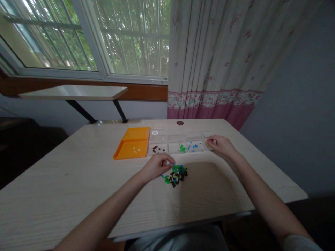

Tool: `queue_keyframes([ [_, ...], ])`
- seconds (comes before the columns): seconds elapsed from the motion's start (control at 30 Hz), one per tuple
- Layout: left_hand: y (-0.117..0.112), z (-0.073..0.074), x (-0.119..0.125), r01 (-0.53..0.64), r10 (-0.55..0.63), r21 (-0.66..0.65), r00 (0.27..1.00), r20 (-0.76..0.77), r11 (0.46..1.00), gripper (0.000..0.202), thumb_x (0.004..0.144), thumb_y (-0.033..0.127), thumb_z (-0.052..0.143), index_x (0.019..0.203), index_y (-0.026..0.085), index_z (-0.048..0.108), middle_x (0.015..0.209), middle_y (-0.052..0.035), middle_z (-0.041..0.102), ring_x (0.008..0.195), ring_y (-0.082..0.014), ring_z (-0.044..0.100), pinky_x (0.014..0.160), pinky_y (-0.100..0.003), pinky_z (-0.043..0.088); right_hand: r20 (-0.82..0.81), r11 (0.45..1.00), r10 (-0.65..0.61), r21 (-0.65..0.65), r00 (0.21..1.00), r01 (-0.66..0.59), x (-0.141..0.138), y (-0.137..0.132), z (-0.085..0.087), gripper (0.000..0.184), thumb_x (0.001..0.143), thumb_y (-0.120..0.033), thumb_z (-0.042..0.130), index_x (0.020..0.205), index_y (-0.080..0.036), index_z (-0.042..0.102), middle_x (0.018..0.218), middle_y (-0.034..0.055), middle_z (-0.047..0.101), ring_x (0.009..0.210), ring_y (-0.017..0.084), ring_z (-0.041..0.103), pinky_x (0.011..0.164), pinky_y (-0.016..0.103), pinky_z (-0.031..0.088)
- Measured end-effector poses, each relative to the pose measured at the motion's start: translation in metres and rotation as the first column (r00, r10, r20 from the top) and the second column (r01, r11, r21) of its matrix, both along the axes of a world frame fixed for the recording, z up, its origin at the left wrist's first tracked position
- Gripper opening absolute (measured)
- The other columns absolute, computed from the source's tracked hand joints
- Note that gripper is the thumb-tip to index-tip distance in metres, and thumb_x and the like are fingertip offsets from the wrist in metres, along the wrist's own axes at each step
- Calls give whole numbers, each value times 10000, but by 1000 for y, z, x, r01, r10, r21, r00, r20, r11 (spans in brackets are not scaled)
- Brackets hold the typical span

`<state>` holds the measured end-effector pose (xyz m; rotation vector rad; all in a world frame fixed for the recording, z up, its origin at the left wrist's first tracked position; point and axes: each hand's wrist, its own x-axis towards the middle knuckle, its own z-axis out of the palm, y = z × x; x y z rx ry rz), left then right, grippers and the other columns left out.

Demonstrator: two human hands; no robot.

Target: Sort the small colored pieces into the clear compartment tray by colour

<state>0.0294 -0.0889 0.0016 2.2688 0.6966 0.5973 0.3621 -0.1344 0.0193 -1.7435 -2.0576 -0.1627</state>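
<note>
A small pile of tiny coloured pieces (176,174), green, blue, brown and yellow, lies on the pale wooden table (78,181). My left hand (157,165) rests just left of the pile, fingers curled in a pinch at its edge; what it holds is too small to see. Behind the pile lies a clear compartment tray (172,137) with brown, green and blue pieces sorted in separate sections. My right hand (221,144) is at the tray's right end, fingertips pinched together over the last compartment, where something yellowish shows.
An orange lid (133,143) with a few white bits lies open left of the tray. A round cable hole (179,122) sits at the table's far edge. Behind are a small shelf (73,92), a window and a curtain (209,69).
</note>
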Motion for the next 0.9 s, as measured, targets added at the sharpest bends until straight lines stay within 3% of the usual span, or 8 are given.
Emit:
queue_keyframes([
  [0.13, 0, 0, -1, -8, 8, 6, 1000, 2, 1000, 126, 715, 143, 540, 797, 131, 634, 737, -18, 598, 545, -72, 415, 501, -166, 313, 58, 982, -116, -140, 992, 123, 18, 2, -3, 186, 771, -265, 496, 811, -198, 666, 778, 39, 675, 678, 157, 601, 625, 227, 409],
  [0.33, 0, -1, -1, -33, 33, 6, 999, 15, 999, 152, 708, 120, 518, 817, 128, 624, 715, -8, 572, 532, -66, 409, 491, -161, 308, 94, 966, -212, -129, 973, 223, 23, 2, -2, 247, 791, -258, 467, 884, -188, 685, 897, 68, 688, 748, 191, 625, 660, 256, 432],
  [0.5, 0, -3, 1, -73, 73, -1, 997, 41, 997, 193, 736, 172, 541, 899, 137, 636, 627, 14, 532, 504, -67, 389, 478, -164, 300, -40, 999, -24, -36, 999, 23, -22, -1, -4, 238, 815, -251, 462, 925, -201, 667, 928, 48, 683, 803, 170, 625, 728, 257, 453],
  [0.67, -3, -1, 3, -30, 28, 23, 995, 92, 999, 148, 761, 189, 563, 875, 164, 655, 782, -27, 610, 611, -86, 478, 545, -175, 356, -90, 964, 265, 17, 960, -264, -94, -14, -18, 166, 796, -269, 535, 882, -214, 666, 787, 21, 684, 709, 128, 621, 655, 215, 455],
  [0.77, -6, 0, 5, 8, -11, 28, 994, 109, 1000, 124, 762, 183, 571, 855, 162, 650, 806, -34, 618, 626, -88, 489, 552, -174, 363, -144, 946, 323, 61, 935, -318, -121, -24, -23, 150, 778, -271, 572, 876, -201, 663, 754, 18, 681, 672, 119, 618, 622, 200, 451],
  [0.9, -10, 1, 7, 20, -22, 20, 993, 118, 1000, 119, 764, 202, 571, 844, 152, 643, 793, -32, 610, 551, -67, 440, 507, -166, 336, -193, 945, 328, 63, 925, -322, -131, -29, -23, 153, 780, -275, 582, 890, -205, 661, 776, 12, 686, 675, 115, 621, 629, 193, 452],
])
